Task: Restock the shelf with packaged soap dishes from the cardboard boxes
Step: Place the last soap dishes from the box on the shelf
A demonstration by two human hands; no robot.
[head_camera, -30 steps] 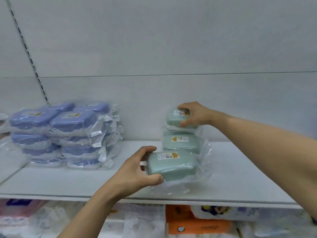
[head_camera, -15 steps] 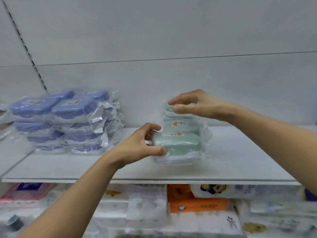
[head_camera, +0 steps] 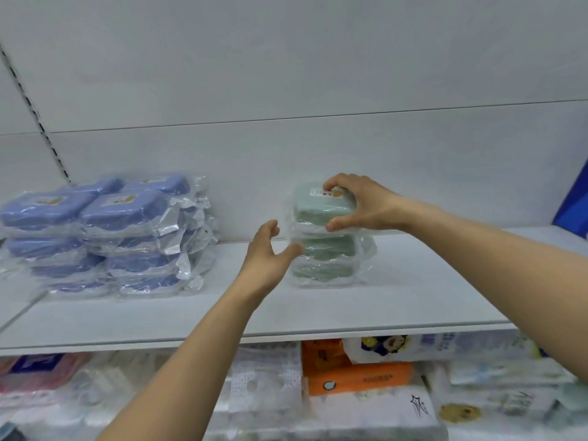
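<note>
Three stacked green plastic-bagged soap dishes [head_camera: 323,237]: light, rigid, slippery film; right hand [head_camera: 359,202] pinches top one's end, left hand [head_camera: 267,256] open beside.

Packages under the shelf [head_camera: 286,316] are blurred, unreadable.

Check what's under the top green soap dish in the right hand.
Under the top green soap dish, held by the right hand, sit more bagged green dishes on the shelf. Crinkled plastic obscures the exact count.

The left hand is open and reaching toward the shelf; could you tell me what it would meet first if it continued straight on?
Probably the green soap dish stack, around its middle package; the left hand is nearly touching its wrapping.
</note>
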